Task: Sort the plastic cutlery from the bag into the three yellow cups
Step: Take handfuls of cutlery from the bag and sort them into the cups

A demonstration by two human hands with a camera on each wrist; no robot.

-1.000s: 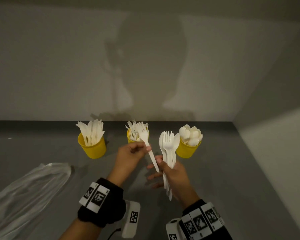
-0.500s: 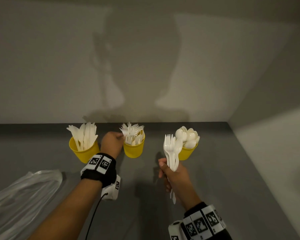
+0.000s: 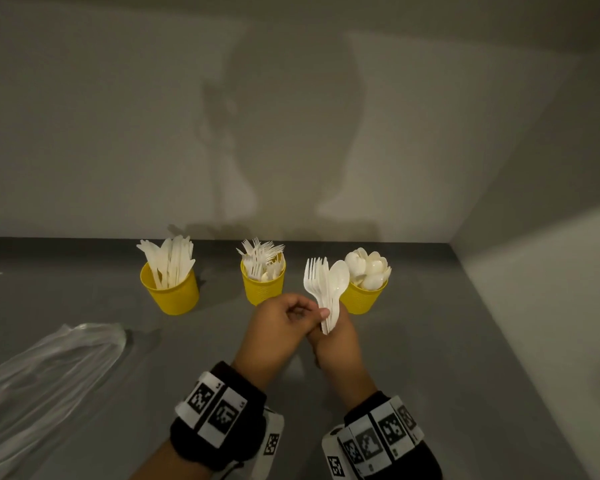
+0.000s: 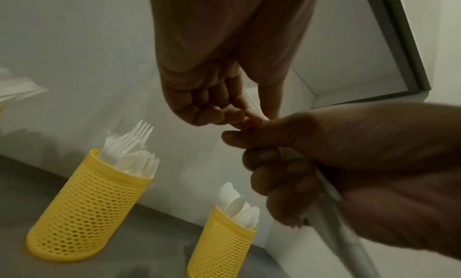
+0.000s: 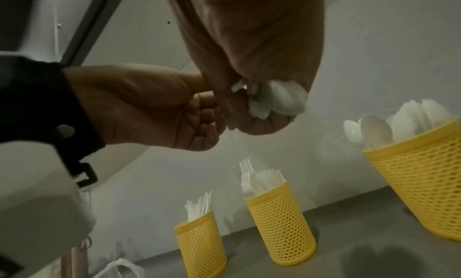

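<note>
Three yellow mesh cups stand in a row by the back wall: the knife cup [image 3: 174, 292], the fork cup [image 3: 262, 289] and the spoon cup [image 3: 362, 299]. My right hand [image 3: 336, 344] grips a bundle of white forks and a spoon [image 3: 323, 285] upright by the handles, just in front of the spoon cup. My left hand [image 3: 312, 315] is against it, thumb and forefinger pinching a handle in the bundle; which piece I cannot tell. In the left wrist view the other left fingers [image 4: 199, 112] are curled. The right wrist view shows the bundle's heads [image 5: 276, 101] inside my right fist.
A clear plastic bag [image 3: 42, 379] lies flat on the grey table [image 3: 447, 341] at the left front. Walls close the table at the back and on the right. The cups stand well apart from each other.
My left hand carried one fork to the fork cup, left it there, and has come back to the bundle, which it now pinches. The right hand moved slightly toward the spoon cup.
</note>
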